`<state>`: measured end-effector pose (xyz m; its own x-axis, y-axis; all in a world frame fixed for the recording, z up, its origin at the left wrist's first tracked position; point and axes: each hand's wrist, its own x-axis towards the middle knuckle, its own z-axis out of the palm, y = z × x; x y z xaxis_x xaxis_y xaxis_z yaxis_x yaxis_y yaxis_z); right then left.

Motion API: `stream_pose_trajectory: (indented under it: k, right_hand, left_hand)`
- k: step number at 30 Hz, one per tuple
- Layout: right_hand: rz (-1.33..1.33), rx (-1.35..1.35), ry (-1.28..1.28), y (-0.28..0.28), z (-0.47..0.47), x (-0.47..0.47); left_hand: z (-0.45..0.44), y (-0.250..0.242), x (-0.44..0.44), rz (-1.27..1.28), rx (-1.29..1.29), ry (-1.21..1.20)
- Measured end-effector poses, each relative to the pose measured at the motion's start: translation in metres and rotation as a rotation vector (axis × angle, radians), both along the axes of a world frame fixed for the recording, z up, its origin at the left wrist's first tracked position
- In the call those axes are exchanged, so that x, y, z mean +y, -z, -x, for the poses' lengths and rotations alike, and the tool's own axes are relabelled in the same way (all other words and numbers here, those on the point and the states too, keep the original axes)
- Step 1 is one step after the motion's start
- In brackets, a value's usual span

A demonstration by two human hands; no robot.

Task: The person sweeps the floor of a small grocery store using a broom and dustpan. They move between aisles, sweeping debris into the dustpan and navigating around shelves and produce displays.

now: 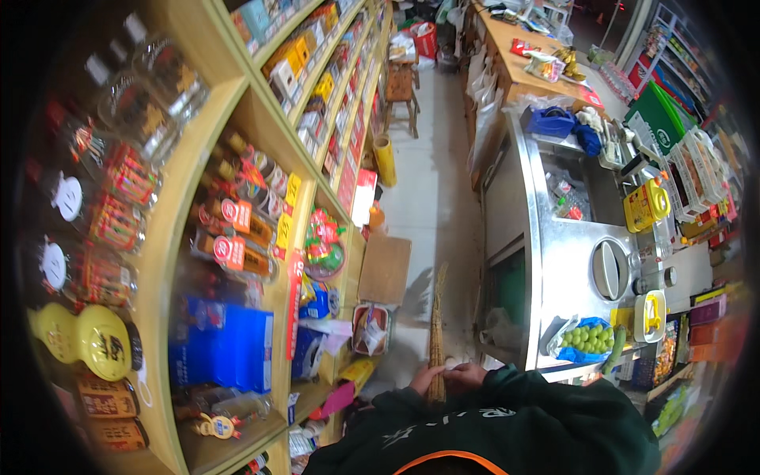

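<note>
A long bundle of dry straw-like stalks [437,332], perhaps a broom, stands out in front of my body, its thin tip pointing up the aisle. My left hand [425,379] grips its lower part from the left side. At the right of the bundle is my right hand [465,376], its fingers curled near a small whitish round thing [451,362]; whether it holds that thing or the stalks cannot be told. Dark green sleeves cover both arms.
Wooden shelves [208,148] with bottles and boxes line the left. On the right stands a steel sink counter [558,243] bearing a bag of green grapes [586,339] and a yellow jug [646,205]. A small bin [371,329], a brown board [385,270] and a wooden stool [400,86] edge the aisle.
</note>
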<state>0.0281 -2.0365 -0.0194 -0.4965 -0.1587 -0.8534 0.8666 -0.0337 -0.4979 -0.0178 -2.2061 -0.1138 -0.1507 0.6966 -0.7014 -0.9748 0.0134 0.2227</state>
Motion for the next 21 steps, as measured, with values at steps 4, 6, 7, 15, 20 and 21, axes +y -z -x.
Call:
stream_pose_trajectory:
  k: [4,6,7,15,20,21]
  right_hand:
    - [0.278,-0.042,0.35,-0.048,0.025,0.005]
    - [0.368,-0.047,0.504,-0.047,0.03,0.015]
    - [0.432,0.017,0.546,-0.042,0.037,0.02]
    - [0.37,-0.024,0.717,-0.005,0.116,0.081]
    - [0.22,0.046,0.554,-0.036,0.167,0.155]
    - [0.154,0.066,0.511,-0.048,0.182,0.166]
  left_hand:
    - [0.049,-0.034,0.035,-0.053,-0.212,0.0]
    - [0.064,-0.047,0.059,0.011,-0.122,0.006]
    - [0.073,-0.05,0.07,0.044,-0.072,0.002]
    - [0.166,-0.024,0.115,0.054,-0.032,0.25]
    - [0.278,-0.12,0.135,0.365,0.299,0.339]
    - [0.292,-0.102,0.123,0.399,0.298,0.25]
